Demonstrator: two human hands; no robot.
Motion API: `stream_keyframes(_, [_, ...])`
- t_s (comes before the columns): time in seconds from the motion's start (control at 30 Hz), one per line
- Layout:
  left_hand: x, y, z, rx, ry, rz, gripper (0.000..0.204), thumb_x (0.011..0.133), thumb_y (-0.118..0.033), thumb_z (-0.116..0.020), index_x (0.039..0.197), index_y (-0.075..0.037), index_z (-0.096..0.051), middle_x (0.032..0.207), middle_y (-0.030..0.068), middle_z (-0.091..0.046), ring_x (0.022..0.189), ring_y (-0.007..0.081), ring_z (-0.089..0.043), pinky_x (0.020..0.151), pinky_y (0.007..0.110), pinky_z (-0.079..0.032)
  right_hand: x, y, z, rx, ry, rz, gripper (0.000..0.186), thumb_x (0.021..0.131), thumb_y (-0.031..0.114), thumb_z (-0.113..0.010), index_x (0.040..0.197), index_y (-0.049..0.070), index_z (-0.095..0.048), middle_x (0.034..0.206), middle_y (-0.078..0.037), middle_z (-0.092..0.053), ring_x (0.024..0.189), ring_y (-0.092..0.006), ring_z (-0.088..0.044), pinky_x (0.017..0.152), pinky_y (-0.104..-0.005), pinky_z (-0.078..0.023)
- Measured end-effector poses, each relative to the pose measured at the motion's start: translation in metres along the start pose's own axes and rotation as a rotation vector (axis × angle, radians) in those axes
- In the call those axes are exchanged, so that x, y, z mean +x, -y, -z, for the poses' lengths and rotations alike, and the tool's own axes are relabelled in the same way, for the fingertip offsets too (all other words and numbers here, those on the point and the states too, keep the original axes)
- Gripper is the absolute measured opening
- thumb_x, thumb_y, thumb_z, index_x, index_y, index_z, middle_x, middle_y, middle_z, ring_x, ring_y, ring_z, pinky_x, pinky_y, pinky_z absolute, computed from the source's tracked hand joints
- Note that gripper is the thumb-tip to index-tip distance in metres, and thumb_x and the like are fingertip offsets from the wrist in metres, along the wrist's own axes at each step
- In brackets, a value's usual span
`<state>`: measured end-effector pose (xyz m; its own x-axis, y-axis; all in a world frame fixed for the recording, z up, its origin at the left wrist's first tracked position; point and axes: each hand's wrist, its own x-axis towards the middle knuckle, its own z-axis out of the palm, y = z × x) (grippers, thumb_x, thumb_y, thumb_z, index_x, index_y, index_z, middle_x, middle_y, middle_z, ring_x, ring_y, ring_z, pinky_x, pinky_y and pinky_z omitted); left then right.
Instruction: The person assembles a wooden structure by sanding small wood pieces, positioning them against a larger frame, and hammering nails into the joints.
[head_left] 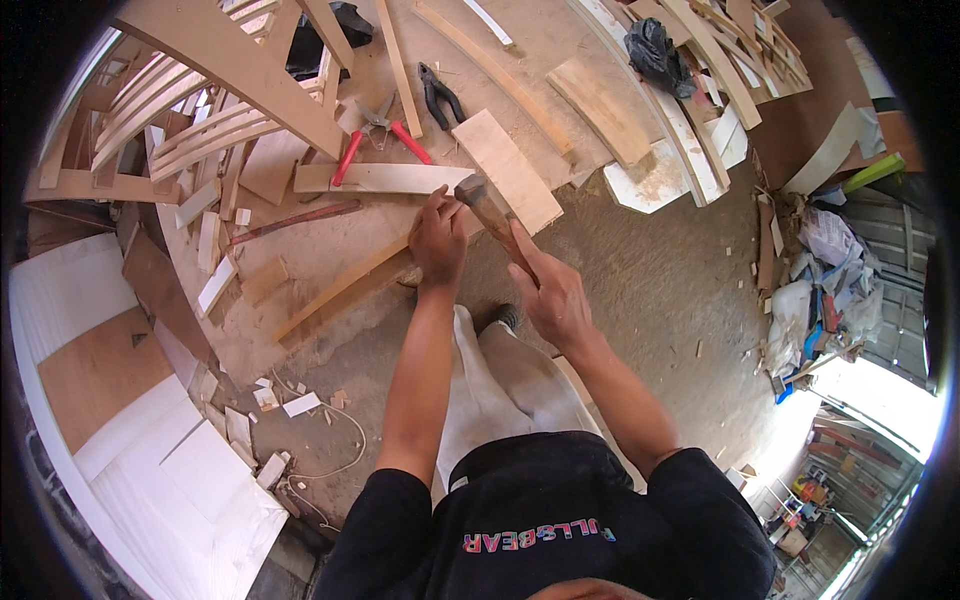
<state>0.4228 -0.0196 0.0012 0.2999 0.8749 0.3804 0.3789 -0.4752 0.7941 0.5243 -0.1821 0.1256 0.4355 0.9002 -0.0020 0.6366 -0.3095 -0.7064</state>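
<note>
My right hand (545, 295) grips the wooden handle of a hammer (490, 210), whose dark head is beside the fingertips of my left hand (440, 235). Those left fingers are curled and pinched at the wooden pieces; what they hold is too small to make out. Under and around them lie a pale curved strip (360, 178), a long narrow batten (330, 308) and a light rectangular board (510, 165). Red-handled snips (380, 130) rest across the pale strip, with black-handled pliers (435, 95) behind. A thin red tool (295, 222) lies to the left.
A wooden slatted frame (230, 70) stands on the worktable (520, 70) at back left, with loose strips and black plastic (655, 55) at right. Large panels (110, 380) are at left, a cord (330, 470) on the floor, bagged scrap (820, 290) by the right wall.
</note>
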Motion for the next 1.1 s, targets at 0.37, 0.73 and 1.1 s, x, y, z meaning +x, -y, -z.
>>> stream_keyframes(0.37, [0.004,0.002,0.007,-0.126,0.032,-0.084,0.024,0.099,-0.007,-0.067,0.122,-0.002,-0.065,0.109,0.0138,-0.075,0.098,0.0288,-0.076,0.088,0.038,-0.062,-0.011,0.001,0.002,0.151,-0.077,-0.070,0.065,0.098,0.011,-0.069,0.159,0.014,-0.047,0.106,-0.025,-0.073,0.090,-0.0359,-0.072,0.083,-0.0406,-0.056])
stream_keyframes(0.73, [0.002,0.003,0.004,-0.054,0.002,-0.014,0.015,0.093,-0.006,-0.075,0.106,-0.003,-0.068,0.101,0.0108,-0.076,0.091,0.0249,-0.077,0.079,0.035,-0.061,-0.002,0.012,0.008,0.028,0.037,-0.059,0.065,0.097,0.011,-0.069,0.158,0.017,-0.048,0.091,-0.023,-0.069,0.083,-0.0419,-0.068,0.074,-0.0471,-0.053])
stream_keyframes(1.1, [0.005,-0.003,0.002,-0.120,-0.040,0.070,0.027,0.089,-0.002,-0.078,0.107,-0.005,-0.059,0.097,0.0095,-0.076,0.089,0.0221,-0.078,0.079,0.033,-0.060,-0.003,0.006,0.000,-0.005,-0.038,0.049,0.066,0.098,0.014,-0.068,0.159,0.023,-0.046,0.077,-0.019,-0.057,0.071,-0.0417,-0.060,0.069,-0.0509,-0.049])
